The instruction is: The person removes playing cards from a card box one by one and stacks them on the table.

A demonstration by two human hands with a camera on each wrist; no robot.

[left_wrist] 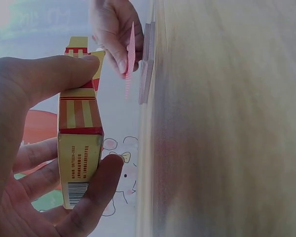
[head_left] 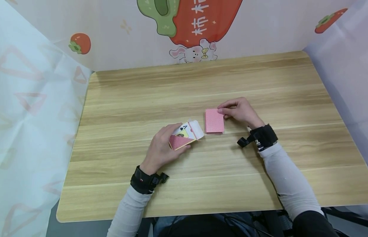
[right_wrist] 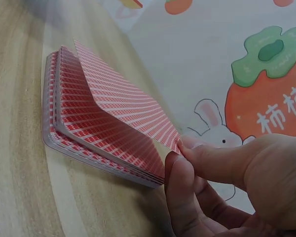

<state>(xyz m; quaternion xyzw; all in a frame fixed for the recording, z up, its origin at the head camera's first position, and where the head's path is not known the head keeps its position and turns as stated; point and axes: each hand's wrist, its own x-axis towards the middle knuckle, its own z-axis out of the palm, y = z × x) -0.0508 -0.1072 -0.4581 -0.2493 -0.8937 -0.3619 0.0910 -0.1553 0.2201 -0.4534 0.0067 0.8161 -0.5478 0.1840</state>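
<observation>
My left hand [head_left: 160, 148] grips a playing card box [head_left: 179, 142], thumb on one side and fingers on the other. The box has a red pattern and an ace printed on its face; its white end flap stands open toward the right. In the left wrist view a barcode shows on the yellow bottom end of the box. My right hand [head_left: 242, 112] pinches one red-and-white playing card [right_wrist: 123, 106] at its corner between thumb and fingers. That card is tilted up over a stack of cards [right_wrist: 79, 111] lying face down on the table, its layers slightly offset.
The wooden table [head_left: 231, 184] extends around both hands, its front edge close to the person's body. A printed backdrop [head_left: 112, 36] with a persimmon and a rabbit rises behind it. White sheets hang at the left [head_left: 29, 108] and right [head_left: 344, 72].
</observation>
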